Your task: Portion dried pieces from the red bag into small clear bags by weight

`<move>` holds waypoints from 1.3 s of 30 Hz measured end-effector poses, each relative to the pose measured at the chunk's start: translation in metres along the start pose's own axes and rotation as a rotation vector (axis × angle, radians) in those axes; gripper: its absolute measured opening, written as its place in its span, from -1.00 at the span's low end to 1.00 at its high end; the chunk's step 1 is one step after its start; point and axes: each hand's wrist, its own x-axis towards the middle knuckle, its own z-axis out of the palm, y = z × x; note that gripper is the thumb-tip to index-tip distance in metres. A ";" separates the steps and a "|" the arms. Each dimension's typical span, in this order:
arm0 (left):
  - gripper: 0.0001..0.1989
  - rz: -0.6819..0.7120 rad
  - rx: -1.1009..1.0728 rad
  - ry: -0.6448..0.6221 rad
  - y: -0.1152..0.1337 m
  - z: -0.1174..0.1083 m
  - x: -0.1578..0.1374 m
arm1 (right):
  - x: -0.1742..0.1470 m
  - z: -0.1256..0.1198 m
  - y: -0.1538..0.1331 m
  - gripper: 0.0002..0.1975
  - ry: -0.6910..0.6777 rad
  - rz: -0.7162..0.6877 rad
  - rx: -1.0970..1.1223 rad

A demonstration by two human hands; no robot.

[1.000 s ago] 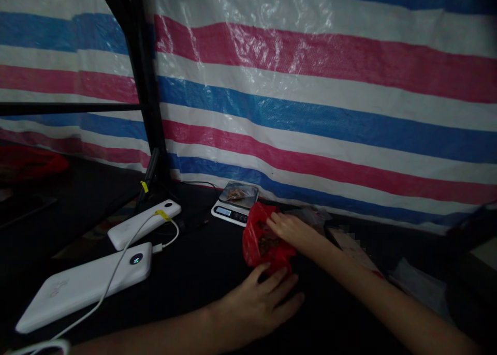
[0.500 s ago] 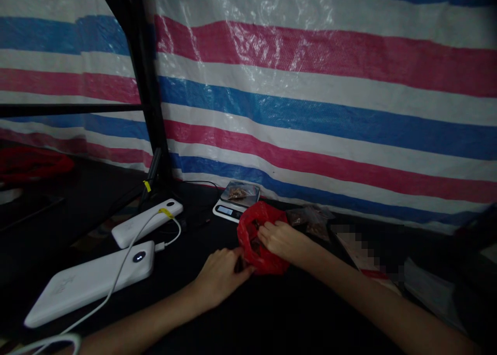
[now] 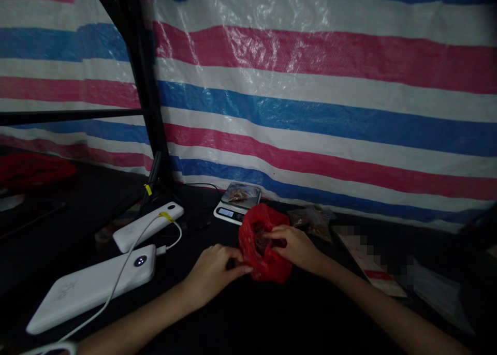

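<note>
The person's left hand (image 3: 215,268) pinches the near-left edge of a crumpled red thin-plastic bag (image 3: 267,256) between closed fingertips, while the right hand (image 3: 295,246) curls over the bag's open mouth, its fingertips dipped inside and partly closed on the rim or the contents; which of the two cannot be told in the dim light. The bag sits on the black cloth-covered tabletop (image 3: 240,313) directly between the two hands, touching both, and holds a small dark brownish mass. It looks light, soft and limp, likely to collapse or slide on the cloth unless held at the rim, and the film could tear if pulled hard; the edges of the mouth seem the best hold. Just beyond the hands stands a small white digital kitchen scale (image 3: 236,204) with a little clear packet lying on its platform, and beyond the right hand lie more clear plastic packets (image 3: 312,221). Well to the left of the left hand rest two white slab-shaped power banks (image 3: 93,287), joined by a white cable (image 3: 128,256).
</note>
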 end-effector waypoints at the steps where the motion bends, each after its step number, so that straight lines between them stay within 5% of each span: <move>1: -0.64 -0.021 0.044 -0.004 0.000 -0.006 0.000 | 0.000 0.001 0.004 -0.68 0.016 0.025 0.070; 5: -0.57 -0.010 0.166 0.247 -0.006 -0.035 0.020 | 0.004 -0.001 0.020 -0.61 0.090 0.108 0.261; 9: -0.69 0.243 0.208 0.461 -0.025 -0.053 0.078 | 0.010 -0.015 0.027 -0.60 0.166 0.149 0.297; 14: -0.35 0.293 0.410 0.336 -0.048 -0.052 0.155 | 0.022 -0.034 0.029 -0.61 0.270 0.180 0.285; 18: -0.45 0.203 0.439 0.214 -0.057 -0.042 0.180 | 0.036 -0.046 0.034 -0.62 0.297 0.195 0.190; 22: -0.57 0.245 0.126 0.329 -0.063 -0.036 0.184 | 0.058 -0.057 0.038 -0.70 0.300 0.166 -0.010; 27: -0.56 0.306 -0.359 0.309 -0.060 -0.036 0.186 | 0.087 -0.067 0.030 -0.78 0.260 0.109 -0.327; 39: -0.56 0.295 -0.730 0.195 -0.050 -0.033 0.181 | 0.100 -0.076 -0.017 -0.79 0.359 -0.183 -1.188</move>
